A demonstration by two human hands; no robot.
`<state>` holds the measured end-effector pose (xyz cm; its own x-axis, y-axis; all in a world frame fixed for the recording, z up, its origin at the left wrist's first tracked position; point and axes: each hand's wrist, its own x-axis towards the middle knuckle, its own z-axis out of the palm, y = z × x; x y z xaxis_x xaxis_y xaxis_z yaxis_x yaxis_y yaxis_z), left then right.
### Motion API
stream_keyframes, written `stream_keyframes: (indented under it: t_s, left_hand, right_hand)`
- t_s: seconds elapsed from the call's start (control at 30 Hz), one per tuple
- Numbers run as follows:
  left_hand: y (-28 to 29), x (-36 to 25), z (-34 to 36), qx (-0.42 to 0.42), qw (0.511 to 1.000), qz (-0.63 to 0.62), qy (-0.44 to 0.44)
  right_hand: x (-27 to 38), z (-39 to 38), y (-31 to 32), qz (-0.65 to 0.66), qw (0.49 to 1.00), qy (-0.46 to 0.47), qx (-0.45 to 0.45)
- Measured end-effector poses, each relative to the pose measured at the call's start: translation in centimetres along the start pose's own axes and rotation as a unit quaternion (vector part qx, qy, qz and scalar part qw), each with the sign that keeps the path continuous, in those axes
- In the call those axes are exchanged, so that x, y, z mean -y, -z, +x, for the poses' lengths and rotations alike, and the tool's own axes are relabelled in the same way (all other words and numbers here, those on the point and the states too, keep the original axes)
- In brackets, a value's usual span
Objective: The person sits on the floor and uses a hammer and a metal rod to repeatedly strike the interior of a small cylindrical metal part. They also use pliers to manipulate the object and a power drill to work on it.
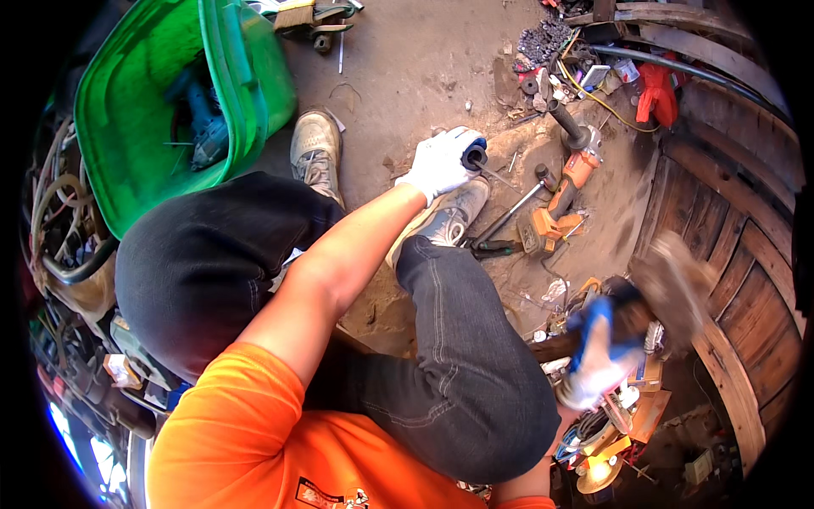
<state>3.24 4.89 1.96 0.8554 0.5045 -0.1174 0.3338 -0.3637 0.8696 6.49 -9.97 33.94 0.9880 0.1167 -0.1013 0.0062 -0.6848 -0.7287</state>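
Note:
My left hand (443, 161), in a white glove, is closed around a short black cylinder (475, 156) with a thin metal shaft beside it, held above my right shoe (449, 212). What kind of tool this is, I cannot make out. At the right, my right hand (598, 365), in a white and blue glove, grips a hammer (676, 293) with a dark handle. Motion smears its broad brownish head, which is raised well apart from my left hand. An orange cordless angle grinder (580, 170) lies on the ground to the right of my left hand.
A green tub (253, 102) with a blue power tool (208, 127) inside stands at the left. A long-handled metal tool (513, 210) lies beside the grinder. Wooden panelling (729, 280) borders the right side. A red item (657, 92) and loose clutter lie at the far right.

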Motion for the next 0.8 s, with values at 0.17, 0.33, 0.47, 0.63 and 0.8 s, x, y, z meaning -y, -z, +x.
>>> stream_keyframes:
  t_s: [0.17, 0.33, 0.47, 0.63, 0.8]
  left_hand:
    - [0.4, 0.1, 0.3, -0.003, 1.000, -0.015, 0.009]
    - [0.5, 0.0, 0.4, -0.021, 0.999, -0.032, 0.005]
    - [0.4, 0.2, 0.5, -0.045, 0.998, -0.044, -0.015]
    - [0.3, 0.2, 0.7, -0.051, 0.997, -0.049, -0.031]
    - [0.2, 0.2, 0.9, -0.058, 0.997, -0.034, -0.045]
  right_hand:
    - [-13.0, 2.3, -5.7, 0.095, 0.962, -0.209, 0.145]
    - [-24.3, 4.9, -10.6, 0.156, 0.937, -0.270, 0.160]
    - [-27.8, 4.8, -12.2, 0.191, 0.916, -0.308, 0.170]
    - [-29.7, 4.4, -13.3, 0.165, 0.910, -0.320, 0.207]
    - [-29.7, 5.1, -13.3, -0.185, 0.932, -0.193, 0.246]
